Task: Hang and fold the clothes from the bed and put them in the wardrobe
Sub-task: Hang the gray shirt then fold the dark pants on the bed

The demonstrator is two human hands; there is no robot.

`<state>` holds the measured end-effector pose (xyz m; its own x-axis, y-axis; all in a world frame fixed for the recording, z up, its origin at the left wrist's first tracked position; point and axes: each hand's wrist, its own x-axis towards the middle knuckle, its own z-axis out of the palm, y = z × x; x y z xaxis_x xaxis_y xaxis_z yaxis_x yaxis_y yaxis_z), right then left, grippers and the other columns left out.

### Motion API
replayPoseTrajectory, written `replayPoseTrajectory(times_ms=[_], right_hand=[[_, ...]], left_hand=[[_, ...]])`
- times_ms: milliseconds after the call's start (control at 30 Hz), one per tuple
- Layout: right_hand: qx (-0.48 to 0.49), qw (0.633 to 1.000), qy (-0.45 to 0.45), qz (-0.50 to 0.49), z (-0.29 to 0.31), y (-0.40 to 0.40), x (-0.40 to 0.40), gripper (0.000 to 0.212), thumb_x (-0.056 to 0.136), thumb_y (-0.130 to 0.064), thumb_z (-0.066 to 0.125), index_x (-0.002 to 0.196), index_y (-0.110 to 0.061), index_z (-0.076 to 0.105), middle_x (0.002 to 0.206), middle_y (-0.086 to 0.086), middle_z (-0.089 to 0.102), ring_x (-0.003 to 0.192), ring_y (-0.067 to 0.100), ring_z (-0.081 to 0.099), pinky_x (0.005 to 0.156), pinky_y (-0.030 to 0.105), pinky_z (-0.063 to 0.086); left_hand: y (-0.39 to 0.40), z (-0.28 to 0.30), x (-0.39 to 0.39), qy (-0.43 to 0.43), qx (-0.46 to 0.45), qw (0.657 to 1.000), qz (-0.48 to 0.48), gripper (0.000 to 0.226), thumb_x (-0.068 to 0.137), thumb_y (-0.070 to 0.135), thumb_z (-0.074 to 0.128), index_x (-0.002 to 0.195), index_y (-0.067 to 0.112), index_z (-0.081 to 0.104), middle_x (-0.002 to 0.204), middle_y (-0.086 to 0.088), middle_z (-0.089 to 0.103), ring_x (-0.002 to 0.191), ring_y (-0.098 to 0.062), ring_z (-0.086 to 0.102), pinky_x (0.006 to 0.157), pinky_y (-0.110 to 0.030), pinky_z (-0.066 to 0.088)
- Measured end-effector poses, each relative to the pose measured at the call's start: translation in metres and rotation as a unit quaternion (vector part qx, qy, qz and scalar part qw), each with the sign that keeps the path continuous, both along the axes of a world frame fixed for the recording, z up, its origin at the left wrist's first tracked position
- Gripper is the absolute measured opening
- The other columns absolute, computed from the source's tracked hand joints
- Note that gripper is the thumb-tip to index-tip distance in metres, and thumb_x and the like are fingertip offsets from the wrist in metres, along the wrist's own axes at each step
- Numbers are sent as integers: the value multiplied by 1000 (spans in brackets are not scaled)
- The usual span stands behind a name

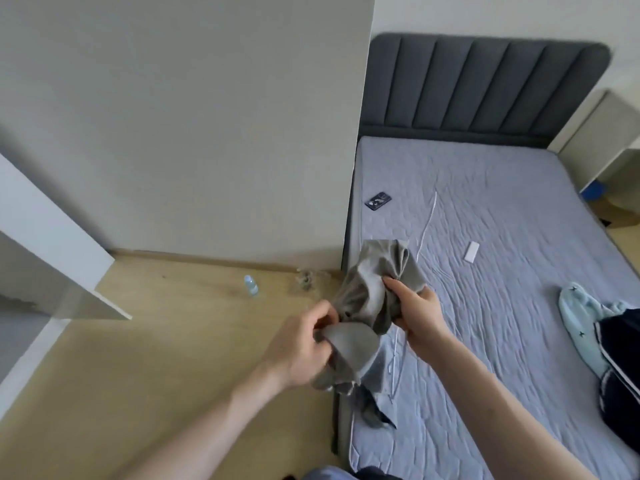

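Note:
A crumpled grey-green garment hangs bunched in the air over the left edge of the bed. My left hand grips its lower folds, fingers curled round the cloth. My right hand grips the upper part, with the index finger pushed into the fabric. At the bed's right edge lie a light blue garment with small stars and a dark navy garment with white stripes. The open wardrobe door stands at the left.
On the grey quilted sheet lie a dark phone, a thin white cable and a small white box. A plastic bottle stands on the wooden floor near the wall. A bedside unit is at far right.

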<state>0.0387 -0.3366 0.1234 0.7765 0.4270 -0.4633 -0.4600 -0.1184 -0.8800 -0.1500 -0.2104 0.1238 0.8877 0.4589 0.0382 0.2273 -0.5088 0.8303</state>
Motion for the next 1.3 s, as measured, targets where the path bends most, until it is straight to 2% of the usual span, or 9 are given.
replayPoseTrajectory(times_ms=[67, 200, 333, 500, 633, 733, 800, 1067, 1300], right_hand=[[-60, 997, -48, 27, -1, -4, 3, 34, 88, -30, 82, 111, -7, 70, 80, 3, 68, 62, 15, 59, 50, 26, 43], [-187, 970, -146, 59, 6, -20, -14, 63, 66, -63, 89, 106, -23, 61, 97, -4, 73, 81, 11, 73, 56, 24, 53], [-212, 940, -260, 59, 21, -17, -52, 69, 52, -80, 77, 100, -36, 52, 102, -16, 66, 83, 8, 66, 60, 29, 46], [-71, 951, -263, 147, 37, 4, -86, 60, 58, -64, 89, 94, -35, 51, 114, -25, 70, 69, 2, 59, 70, 27, 49], [-39, 957, -229, 171, 39, 29, -99, 61, 64, -49, 90, 104, -13, 62, 102, 8, 74, 93, 16, 73, 86, 44, 62], [-16, 974, -195, 114, 47, 35, -90, 34, 82, -30, 82, 87, -5, 59, 80, 20, 69, 71, 27, 67, 67, 39, 57], [13, 982, -180, 62, 60, 31, -75, 33, 85, -14, 75, 71, -19, 45, 61, 4, 45, 57, 18, 42, 51, 30, 35], [49, 936, -331, 108, 125, 45, -53, 34, 74, -15, 64, 64, -25, 33, 62, -4, 28, 56, 11, 25, 47, 24, 22], [41, 930, -345, 120, 133, 42, -45, 41, 81, -4, 63, 63, -27, 34, 59, -7, 29, 52, 8, 26, 44, 22, 22]], left_hand=[[19, 27, -4, -32, -47, 998, 21, 16, 79, 11, 52, 80, 27, 49, 68, 1, 51, 64, -9, 45, 58, -43, 41], [56, 76, -2, -70, -22, 995, 66, 21, 83, 1, 58, 74, 18, 49, 62, 4, 48, 59, -7, 41, 53, -18, 34], [79, 109, 0, -40, 42, 996, 68, 18, 83, 3, 60, 69, 10, 51, 57, 4, 48, 56, -11, 41, 51, -23, 30], [81, 128, 4, -6, 50, 997, 49, 34, 90, 21, 64, 62, 15, 46, 49, 11, 41, 50, -8, 35, 47, -23, 28], [79, 135, 7, -30, 38, 998, 49, 38, 92, 29, 66, 65, 9, 46, 50, 12, 39, 49, -8, 34, 46, -22, 29], [97, 136, -5, -52, 66, 993, 88, 44, 89, 33, 70, 61, 15, 41, 48, 11, 40, 49, -8, 35, 48, -23, 29], [116, 130, -22, -29, 117, 988, 100, 45, 83, 40, 78, 63, 18, 45, 51, 13, 48, 51, -7, 42, 50, -22, 31], [164, 90, -70, 122, 210, 970, 26, 36, 80, 69, 67, 77, 33, 62, 74, 11, 65, 71, -8, 62, 68, -37, 51], [181, 32, -109, 235, 177, 954, 53, 34, 95, 47, 55, 72, 21, 60, 76, 7, 65, 72, -13, 62, 57, -31, 37]])
